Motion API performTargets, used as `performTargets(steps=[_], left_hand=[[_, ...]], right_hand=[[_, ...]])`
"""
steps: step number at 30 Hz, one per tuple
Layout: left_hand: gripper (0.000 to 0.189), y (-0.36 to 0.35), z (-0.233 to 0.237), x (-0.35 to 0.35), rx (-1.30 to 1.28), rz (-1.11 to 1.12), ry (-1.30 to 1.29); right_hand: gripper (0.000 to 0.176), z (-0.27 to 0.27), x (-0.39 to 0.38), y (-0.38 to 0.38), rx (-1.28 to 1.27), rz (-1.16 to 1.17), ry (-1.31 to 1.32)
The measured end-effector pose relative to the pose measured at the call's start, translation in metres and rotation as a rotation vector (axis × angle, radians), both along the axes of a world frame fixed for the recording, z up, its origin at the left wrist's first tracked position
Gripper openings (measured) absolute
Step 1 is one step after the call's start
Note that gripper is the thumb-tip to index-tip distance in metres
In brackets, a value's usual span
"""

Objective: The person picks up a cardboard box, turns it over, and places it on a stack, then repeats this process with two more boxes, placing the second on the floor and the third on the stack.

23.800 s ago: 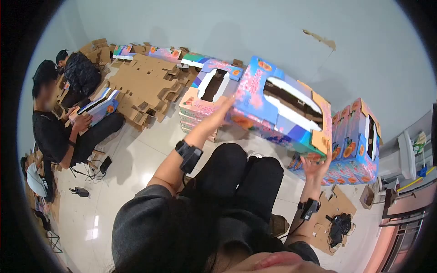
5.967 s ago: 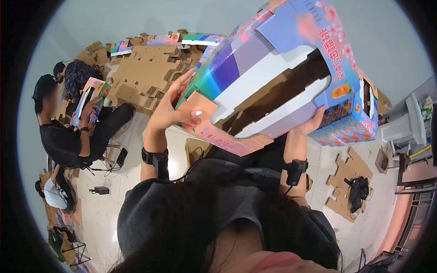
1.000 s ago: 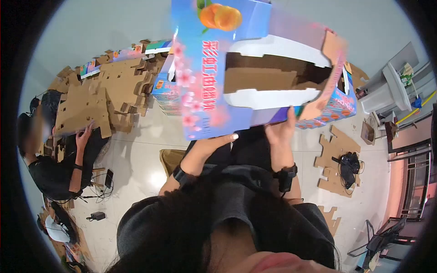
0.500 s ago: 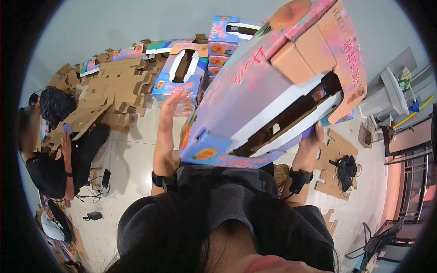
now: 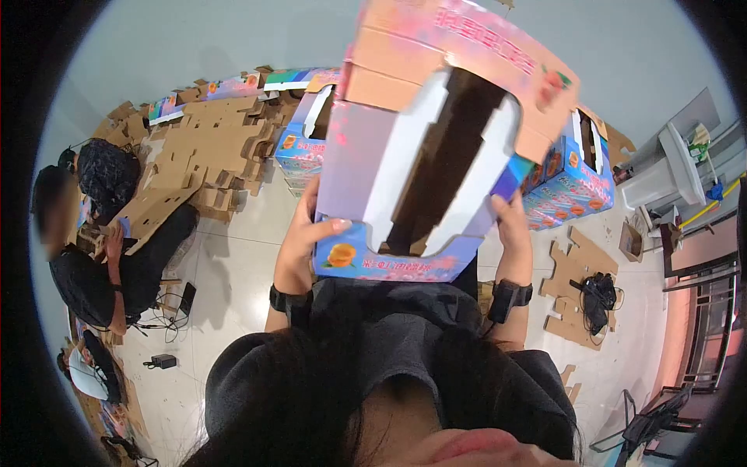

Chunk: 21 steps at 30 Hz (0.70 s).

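Observation:
A large printed carton (image 5: 362, 167) with peach pictures and a long slot in its top is held up in front of me. My left hand (image 5: 302, 237) grips its lower left side, the thumb lying on the blue front edge. On the right side, my right hand (image 5: 513, 226) is pressed against the carton, its thumb near the purple and green edge. The slot shows a dark brown interior between white flaps.
Similar cartons stand behind at left (image 5: 299, 156) and right (image 5: 572, 191). Flattened cardboard (image 5: 206, 144) leans along the wall. A seated person (image 5: 82, 280) handles cardboard at left. More cardboard (image 5: 572, 280) with a black bag (image 5: 597, 302) lies right; a sink (image 5: 675, 167) stands beyond.
The carton has turned more upright and square to me. My left hand, open and off the carton before, now holds its left side. My right hand has moved slightly left with it.

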<state>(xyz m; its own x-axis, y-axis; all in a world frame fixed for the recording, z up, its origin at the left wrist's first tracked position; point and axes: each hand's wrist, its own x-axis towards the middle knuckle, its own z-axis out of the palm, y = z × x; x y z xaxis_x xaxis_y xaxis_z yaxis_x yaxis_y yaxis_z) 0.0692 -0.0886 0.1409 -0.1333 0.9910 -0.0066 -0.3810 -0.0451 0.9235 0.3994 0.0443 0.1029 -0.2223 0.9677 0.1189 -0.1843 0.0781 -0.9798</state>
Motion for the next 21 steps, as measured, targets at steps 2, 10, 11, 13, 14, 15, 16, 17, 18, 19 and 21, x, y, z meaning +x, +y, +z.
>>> performTargets(steps=[2, 10, 11, 13, 14, 15, 16, 17, 18, 19, 21], left_hand=[[0.08, 0.0, -0.001, 0.002, -0.102, 0.085, -0.139], [0.052, 0.026, -0.087, -0.036, -0.168, 0.216, -0.324], [0.051, 0.029, -0.082, -0.034, -0.145, 0.228, -0.353], [0.053, 0.03, -0.08, -0.027, -0.149, 0.298, -0.375], [0.053, 0.034, -0.084, -0.029, -0.131, 0.311, -0.39], [0.054, 0.036, -0.086, -0.029, -0.115, 0.321, -0.406], [0.055, 0.038, -0.088, -0.027, -0.077, 0.316, -0.382], [0.056, 0.042, -0.089, -0.026, -0.037, 0.31, -0.356], [0.057, 0.046, -0.088, -0.024, 0.004, 0.304, -0.332], [0.058, 0.052, -0.086, -0.022, 0.044, 0.291, -0.31], [0.06, 0.062, -0.082, -0.019, 0.112, 0.257, -0.268]], right_hand=[[0.068, -0.01, 0.002, -0.005, -0.076, 0.206, -0.175], [0.077, -0.018, -0.032, -0.026, -0.162, 0.376, 0.09], [0.077, -0.014, -0.038, -0.025, -0.173, 0.33, 0.105], [0.077, -0.002, -0.044, -0.021, -0.163, 0.282, 0.105], [0.077, 0.007, -0.046, -0.018, -0.139, 0.281, 0.089], [0.076, 0.011, -0.047, -0.016, -0.116, 0.278, 0.072], [0.076, 0.005, -0.045, -0.013, -0.06, 0.251, 0.077], [0.076, 0.006, -0.044, -0.011, -0.051, 0.246, 0.081], [0.076, 0.008, -0.043, -0.008, -0.041, 0.242, 0.084], [0.077, 0.01, -0.04, -0.005, -0.03, 0.234, 0.085], [0.077, 0.016, -0.035, 0.0, 0.011, 0.191, 0.139]])
